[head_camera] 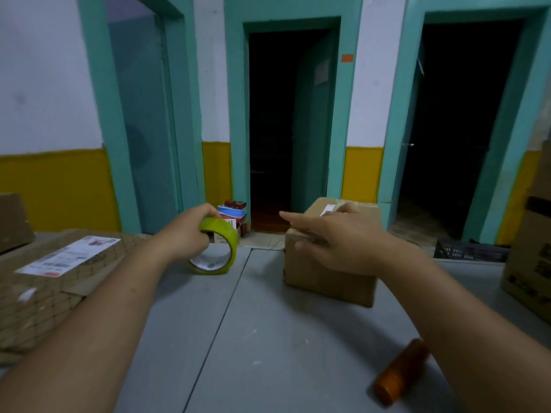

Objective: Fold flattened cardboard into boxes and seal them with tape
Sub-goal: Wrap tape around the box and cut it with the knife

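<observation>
A yellow-green tape roll (222,251) stands on edge on the grey table (268,338), and my left hand (186,231) grips its top. A small closed cardboard box (322,281) sits to the right of the roll. My right hand (337,238) rests on the box's near top edge with the index finger stretched out to the left. A flattened cardboard sheet (44,290) with a white shipping label and a net pattern lies at the left of the table.
An orange-brown cylinder (401,372) lies on the table near my right forearm. A large printed carton (530,248) stands at the right edge, another box (13,220) at far left. Beyond the table are a black crate (469,250), stacked small items (234,213) and dark doorways.
</observation>
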`<state>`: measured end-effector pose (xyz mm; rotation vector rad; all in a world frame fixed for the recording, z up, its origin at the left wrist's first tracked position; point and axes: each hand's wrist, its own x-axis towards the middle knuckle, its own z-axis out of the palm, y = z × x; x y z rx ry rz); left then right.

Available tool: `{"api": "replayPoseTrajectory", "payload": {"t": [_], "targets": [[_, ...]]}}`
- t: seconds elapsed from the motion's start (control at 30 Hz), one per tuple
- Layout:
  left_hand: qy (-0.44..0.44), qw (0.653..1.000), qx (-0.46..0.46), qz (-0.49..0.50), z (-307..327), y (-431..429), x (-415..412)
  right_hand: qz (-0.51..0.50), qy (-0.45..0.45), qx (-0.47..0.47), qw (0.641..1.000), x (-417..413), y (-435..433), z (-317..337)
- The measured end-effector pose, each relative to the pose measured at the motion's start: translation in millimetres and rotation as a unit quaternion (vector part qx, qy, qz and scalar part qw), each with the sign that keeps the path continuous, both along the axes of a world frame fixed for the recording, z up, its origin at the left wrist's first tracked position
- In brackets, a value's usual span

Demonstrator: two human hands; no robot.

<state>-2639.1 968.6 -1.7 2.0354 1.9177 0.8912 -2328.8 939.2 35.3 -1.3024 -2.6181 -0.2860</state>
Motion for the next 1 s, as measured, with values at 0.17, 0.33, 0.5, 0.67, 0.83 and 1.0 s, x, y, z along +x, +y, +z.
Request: {"api": "replayPoseTrajectory", "payload": {"t": [0.17, 0.33, 0.5, 0.67, 0.83, 1.0], "targets": [[0.062, 0.993, -0.06, -0.083, 9, -11, 14, -0.036, 0.046, -0.045, 0.997, 3, -3, -2], [0.166, 0.984, 0.051, 0.026, -1, -14, 63, -0.029, 0.095, -0.068, 0.993, 1, 0, -6], [0.299, 0.942, 0.113, 0.098, -9, -10, 100, -0.022, 0.094, -0.05, 0.994, 0, 1, -8], [0.362, 0.922, 0.113, 0.079, -9, -13, 117, -0.014, 0.092, -0.043, 0.995, -2, 1, -9], [0.386, 0.914, 0.103, 0.076, -9, -14, 119, -0.011, 0.099, -0.052, 0.994, -1, 1, -8], [0.41, 0.905, 0.099, 0.054, -9, -16, 128, -0.009, 0.129, -0.059, 0.99, -1, 3, -10]]}}
